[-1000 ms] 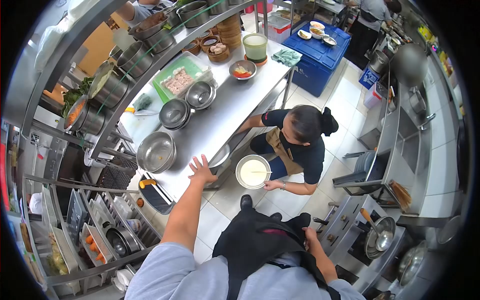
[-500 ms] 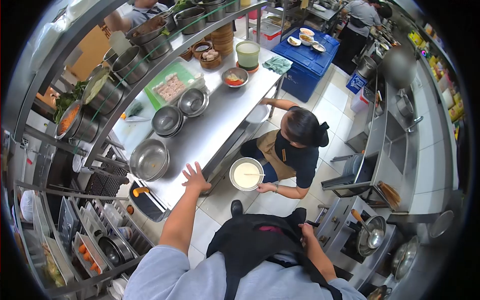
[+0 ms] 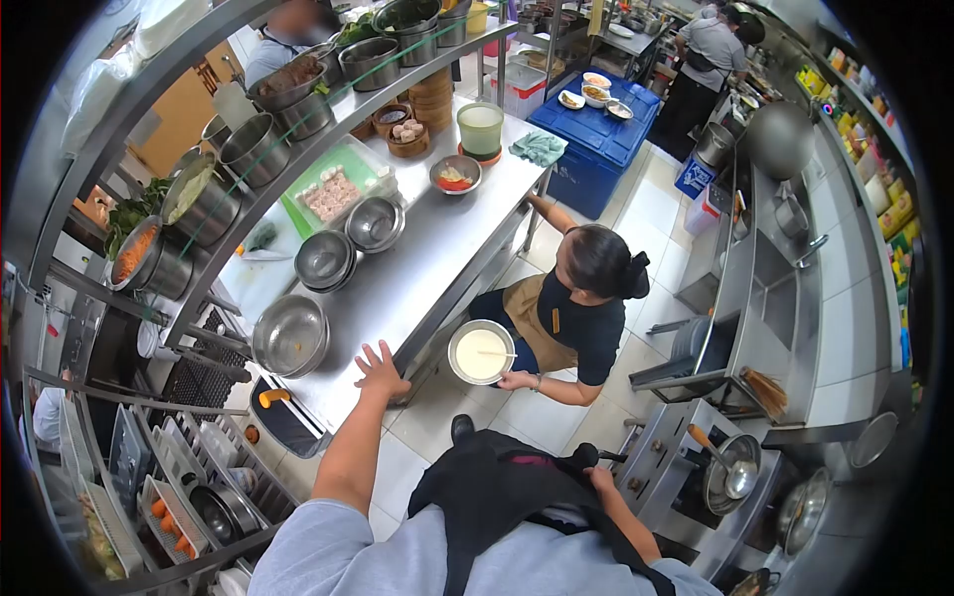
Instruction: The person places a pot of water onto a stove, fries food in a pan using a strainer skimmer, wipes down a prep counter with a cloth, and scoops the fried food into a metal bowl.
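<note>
While left hand (image 3: 381, 375) spreads open, empty, at table (image 3: 402, 273) | right hand (image 3: 602, 481) beside apron (image 3: 487, 477) | its grip — can't tell

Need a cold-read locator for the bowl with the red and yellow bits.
Find the long steel table beside the crouching co-worker. Near its far end, next to the pale green tub, sits a small metal bowl. Unlike the stacked metal bowls, it holds red and yellow pieces.

Passage along front edge of counter (image 3: 397, 290); large bowl (image 3: 290, 336), stacked bowls (image 3: 324, 260) inward; co-worker (image 3: 588, 323) with basin (image 3: 481, 353) blocks aisle (image 3: 537, 409).
</note>
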{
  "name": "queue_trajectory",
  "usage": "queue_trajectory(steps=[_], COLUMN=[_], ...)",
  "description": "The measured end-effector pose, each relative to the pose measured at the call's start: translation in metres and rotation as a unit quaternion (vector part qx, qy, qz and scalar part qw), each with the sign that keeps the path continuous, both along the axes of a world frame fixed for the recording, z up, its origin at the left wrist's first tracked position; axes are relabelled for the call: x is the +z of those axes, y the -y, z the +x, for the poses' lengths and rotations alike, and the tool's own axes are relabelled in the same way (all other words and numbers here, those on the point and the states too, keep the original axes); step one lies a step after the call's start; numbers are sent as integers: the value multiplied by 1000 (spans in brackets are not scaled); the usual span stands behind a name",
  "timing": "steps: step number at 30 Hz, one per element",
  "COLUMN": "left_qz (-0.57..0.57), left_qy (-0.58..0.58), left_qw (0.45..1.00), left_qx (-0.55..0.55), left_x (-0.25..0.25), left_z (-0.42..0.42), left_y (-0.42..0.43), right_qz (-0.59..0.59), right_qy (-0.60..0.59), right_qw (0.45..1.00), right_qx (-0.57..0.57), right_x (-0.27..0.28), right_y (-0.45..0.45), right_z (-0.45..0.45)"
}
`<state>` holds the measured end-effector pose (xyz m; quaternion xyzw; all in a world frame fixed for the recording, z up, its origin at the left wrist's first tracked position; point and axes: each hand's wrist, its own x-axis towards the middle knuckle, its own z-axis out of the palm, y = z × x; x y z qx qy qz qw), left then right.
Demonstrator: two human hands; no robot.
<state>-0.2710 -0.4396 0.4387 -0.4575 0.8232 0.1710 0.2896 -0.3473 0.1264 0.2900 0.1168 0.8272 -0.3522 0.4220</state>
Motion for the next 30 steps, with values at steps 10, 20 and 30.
queue_trajectory(steps=[10, 20, 30], left_qz=[-5, 5, -7], left_qy=[3, -10, -33], left_qw=[1000, 1000, 999], left_qx=[-4, -21, -37], left_x=[-1, 1, -10], left_z=[0, 9, 15], left_y=[1, 7, 11], right_qz=[54, 118, 42], right_qy=[-17, -58, -5], right_qw=[995, 985, 999], right_qx=[-87, 109, 21], right_x=[40, -10, -46], right_y=[27, 11, -14], right_z=[-11, -14, -8])
